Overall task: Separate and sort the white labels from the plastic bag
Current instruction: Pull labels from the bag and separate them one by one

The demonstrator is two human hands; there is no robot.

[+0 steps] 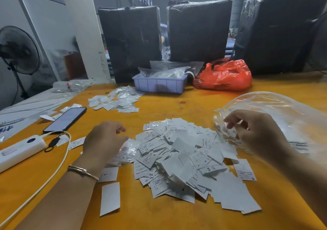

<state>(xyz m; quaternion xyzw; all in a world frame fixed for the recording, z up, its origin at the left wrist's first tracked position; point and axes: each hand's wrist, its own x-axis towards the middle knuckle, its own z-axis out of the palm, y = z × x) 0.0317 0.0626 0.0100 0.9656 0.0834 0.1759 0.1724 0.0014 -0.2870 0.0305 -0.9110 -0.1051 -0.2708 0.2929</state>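
A loose heap of white labels [184, 159] with size letters lies spread on the orange table [159, 217] in front of me. A large clear plastic bag [276, 113] lies at the right. My right hand [254, 132] pinches the bag's near edge with curled fingers. My left hand [104, 139] hovers at the heap's left edge, fingers bent down onto small clear-wrapped labels; whether it holds any is hidden. A smaller pile of labels and clear wrappers [116, 100] lies farther back. Single labels [109, 198] lie near my left forearm.
A phone [65, 119], a white power bank [19, 150] and its cable [53, 175] lie at the left. A lilac tray [159, 85] of packets and a red plastic bag [224, 75] sit at the back, before three black wrapped bales [131, 42]. A fan [17, 51] stands far left.
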